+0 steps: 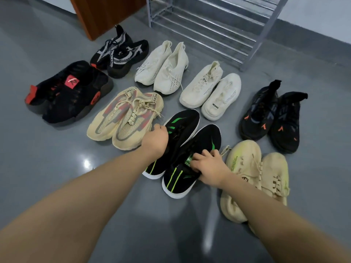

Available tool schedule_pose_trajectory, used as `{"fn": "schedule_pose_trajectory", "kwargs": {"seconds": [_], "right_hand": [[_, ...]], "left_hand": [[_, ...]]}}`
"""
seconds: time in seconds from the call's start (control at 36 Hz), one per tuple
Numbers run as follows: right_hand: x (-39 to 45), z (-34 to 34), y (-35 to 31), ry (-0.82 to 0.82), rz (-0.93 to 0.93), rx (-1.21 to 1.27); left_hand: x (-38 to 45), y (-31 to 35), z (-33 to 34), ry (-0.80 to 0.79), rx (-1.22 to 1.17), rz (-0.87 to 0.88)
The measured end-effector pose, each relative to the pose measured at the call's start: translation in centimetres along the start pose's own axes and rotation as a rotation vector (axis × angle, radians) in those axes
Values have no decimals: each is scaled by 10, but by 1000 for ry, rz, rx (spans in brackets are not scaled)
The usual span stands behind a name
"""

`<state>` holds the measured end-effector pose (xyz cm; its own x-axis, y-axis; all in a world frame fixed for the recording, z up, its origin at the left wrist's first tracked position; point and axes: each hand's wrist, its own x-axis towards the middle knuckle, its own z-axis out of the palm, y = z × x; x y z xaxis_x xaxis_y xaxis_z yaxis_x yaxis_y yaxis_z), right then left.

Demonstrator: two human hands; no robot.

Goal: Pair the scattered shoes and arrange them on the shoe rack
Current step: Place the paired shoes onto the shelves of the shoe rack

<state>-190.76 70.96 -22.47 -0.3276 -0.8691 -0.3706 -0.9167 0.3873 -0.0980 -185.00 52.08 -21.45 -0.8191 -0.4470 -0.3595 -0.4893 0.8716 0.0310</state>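
A pair of black shoes with green stripes lies on the grey floor in the middle. My left hand (156,138) holds the left black-green shoe (182,126) at its side. My right hand (209,165) grips the right black-green shoe (206,139) at its opening, fingers curled into it. A metal shoe rack (209,29) stands at the back, its shelves bare. Around lie other pairs: beige-pink (123,118), white sock-style (163,69), white chunky (210,92), black-red (70,92), black-grey (119,52), black-orange (273,116) and beige (252,177).
A brown wooden door or cabinet panel (102,14) stands at the back left next to the rack. A grey baseboard and pale wall (322,18) run along the right. Shiny grey floor (57,168) stretches to the left and front.
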Motion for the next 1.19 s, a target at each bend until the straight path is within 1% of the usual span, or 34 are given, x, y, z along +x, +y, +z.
{"fn": "schedule_pose_trajectory", "kwargs": {"seconds": [0.14,0.19,0.25,0.31,0.39,0.47,0.53,0.61,0.67,0.78,0.92,1.0,1.08,1.19], "right_hand": [[2,6,1,4,22,18],[3,5,4,-6,17,75],[3,1,7,5,8,163],[3,-6,6,57,18,256],[11,-16,4,162,33,304],[27,-27,1,270,73,359],[38,-33,-1,306,97,383],[54,-42,-8,312,106,384],[65,-47,-14,306,110,398],[87,-61,-22,281,128,449],[109,-91,-31,240,162,483],[121,-109,-37,252,200,537],[131,-126,-45,276,244,596],[141,-149,-55,282,270,577]], "left_hand": [[0,-1,11,-74,29,17],[-3,-4,14,-67,29,32],[-5,-6,15,-26,30,51],[-6,-9,13,36,37,83],[-6,-11,8,109,18,119],[-7,-16,3,135,-39,103],[-7,-23,0,156,-67,93],[-7,-36,-4,169,-78,83],[-5,-43,-9,158,-41,78],[6,-60,-32,116,43,136],[14,-82,-72,53,-12,90],[12,-94,-88,61,-3,85],[13,-109,-101,56,-18,35],[18,-126,-116,67,-20,48]]}}
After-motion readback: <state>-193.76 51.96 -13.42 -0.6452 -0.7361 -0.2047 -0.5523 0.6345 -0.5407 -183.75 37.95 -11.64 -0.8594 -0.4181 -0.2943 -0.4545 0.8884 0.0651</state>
